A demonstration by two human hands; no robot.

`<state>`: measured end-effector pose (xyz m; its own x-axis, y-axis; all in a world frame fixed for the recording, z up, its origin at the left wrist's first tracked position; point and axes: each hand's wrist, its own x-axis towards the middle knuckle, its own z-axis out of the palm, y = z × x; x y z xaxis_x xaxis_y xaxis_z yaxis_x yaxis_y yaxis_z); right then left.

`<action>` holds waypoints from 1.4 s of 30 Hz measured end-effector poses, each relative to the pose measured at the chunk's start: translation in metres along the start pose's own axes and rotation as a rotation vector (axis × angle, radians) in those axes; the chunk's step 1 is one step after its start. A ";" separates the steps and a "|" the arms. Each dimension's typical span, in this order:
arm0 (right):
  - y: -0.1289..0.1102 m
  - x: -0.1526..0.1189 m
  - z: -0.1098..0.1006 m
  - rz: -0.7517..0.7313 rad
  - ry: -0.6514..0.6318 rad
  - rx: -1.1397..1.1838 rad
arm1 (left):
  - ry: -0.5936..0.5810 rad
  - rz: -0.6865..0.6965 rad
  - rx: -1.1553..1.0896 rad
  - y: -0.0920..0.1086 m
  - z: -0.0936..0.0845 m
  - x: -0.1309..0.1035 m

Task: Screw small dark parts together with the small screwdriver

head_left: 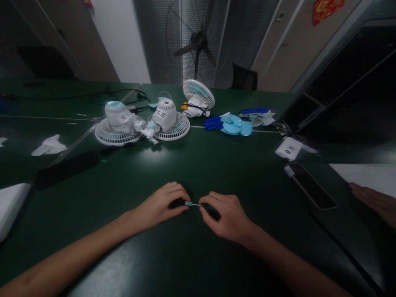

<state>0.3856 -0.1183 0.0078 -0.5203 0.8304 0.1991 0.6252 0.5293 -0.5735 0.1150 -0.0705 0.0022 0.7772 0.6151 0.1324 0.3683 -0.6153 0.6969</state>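
Note:
My left hand (170,202) is closed, pinching a small green circuit board (188,203) between thumb and fingertips. Opposite it, my right hand (224,216) is closed around one end of a thin metal shaft (196,205). The shaft's other end meets the board's right edge; whether it is fixed to it, I cannot tell. What lies inside my right fingers is hidden. Both hands are low over the dark green table (148,255), fingertips a short gap apart.
Farther back are two face-down white fans (117,119) (168,117), a tilted fan (198,99), blue gloves (213,122) and light-blue blades (236,125). At right lie a white box (289,148), a phone (311,185) and another person's hand (375,202). A black bar-shaped object (66,169) sits left.

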 end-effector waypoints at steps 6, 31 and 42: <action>0.000 -0.002 0.002 -0.077 -0.027 -0.036 | 0.000 0.019 0.001 0.002 0.000 0.000; 0.004 -0.003 -0.002 -0.024 0.328 0.113 | -0.204 0.421 0.166 0.026 0.008 -0.005; 0.003 -0.005 -0.002 -0.003 0.252 0.175 | 0.317 -0.317 0.435 -0.080 -0.082 -0.027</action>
<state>0.3915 -0.1208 0.0064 -0.3479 0.8576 0.3789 0.5032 0.5118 -0.6963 0.0229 0.0026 0.0013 0.4316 0.8760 0.2150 0.7822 -0.4822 0.3946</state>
